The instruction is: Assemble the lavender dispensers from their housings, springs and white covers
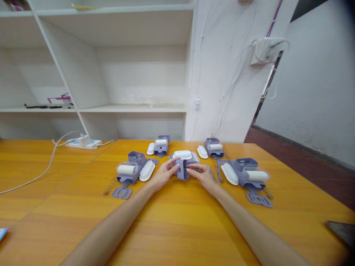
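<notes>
Above the middle of the table, my left hand (165, 173) grips a grey-purple plastic housing (182, 170) by its left side, thumb in front. At the housing's right side, my right hand (204, 175) has its fingers pinched together on a thin metal coil spring (197, 169), whose end is partly hidden by the fingers. Just behind the hands lies a white ribbed oval part (182, 154) on other grey-purple pieces. To the left sits a set with a grey-purple body (137, 158), a white roller (127, 169) and a white oval cover (146, 170).
More such sets stand around: a body (246, 163) with a white cover (230, 174) at right, two smaller-looking ones (161, 149) (213, 147) behind. Flat cut-out plates (122, 193) and loose springs lie beside them. A power strip (84, 142) with a cable is at far left; a dark flat object (342, 231) at right.
</notes>
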A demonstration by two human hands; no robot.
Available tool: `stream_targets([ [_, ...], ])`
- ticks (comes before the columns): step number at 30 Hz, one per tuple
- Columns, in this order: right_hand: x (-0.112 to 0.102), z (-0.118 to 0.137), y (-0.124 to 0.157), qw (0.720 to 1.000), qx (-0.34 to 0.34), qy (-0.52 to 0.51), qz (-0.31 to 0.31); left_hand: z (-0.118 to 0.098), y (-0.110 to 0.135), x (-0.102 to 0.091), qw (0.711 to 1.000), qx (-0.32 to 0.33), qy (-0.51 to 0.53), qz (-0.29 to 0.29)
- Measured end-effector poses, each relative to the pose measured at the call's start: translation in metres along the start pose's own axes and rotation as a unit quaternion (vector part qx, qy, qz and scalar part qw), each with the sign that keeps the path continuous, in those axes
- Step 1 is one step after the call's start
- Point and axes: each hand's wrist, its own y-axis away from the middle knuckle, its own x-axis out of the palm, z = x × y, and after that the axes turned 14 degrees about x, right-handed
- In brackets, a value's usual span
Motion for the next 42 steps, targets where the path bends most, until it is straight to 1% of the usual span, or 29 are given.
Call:
stream_targets([
  [8, -0.0006, -0.0027, -0.0023, 1.000, -0.022, 0.014, 0.000, 0.0006, 0.0011, 0.0005, 1.000, 0.013, 0.004, -0.003],
  [15, -0.0026, -0.0015, -0.0021, 1.000, -0.019, 0.025, 0.001, 0.0021, 0.0022, 0.0002, 1.000, 0.022, 0.013, -0.010],
  [25, -0.0024, -0.0005, -0.0003, 1.000, 0.010, -0.024, 0.009, -0.0007, 0.0031, 0.0008, 1.000, 0.008, 0.024, -0.002],
  [31, -0.0022, 0.0001, -0.0005, 1.000, 0.003, 0.012, -0.009, -0.0024, 0.0031, 0.0017, 1.000, 0.003, 0.027, -0.008],
  [42, -0.0017, 0.0001, 0.0001, 1.000, 0.001, 0.005, -0.009, -0.0029, 0.0028, 0.0026, 0.999, -0.003, 0.033, -0.019],
])
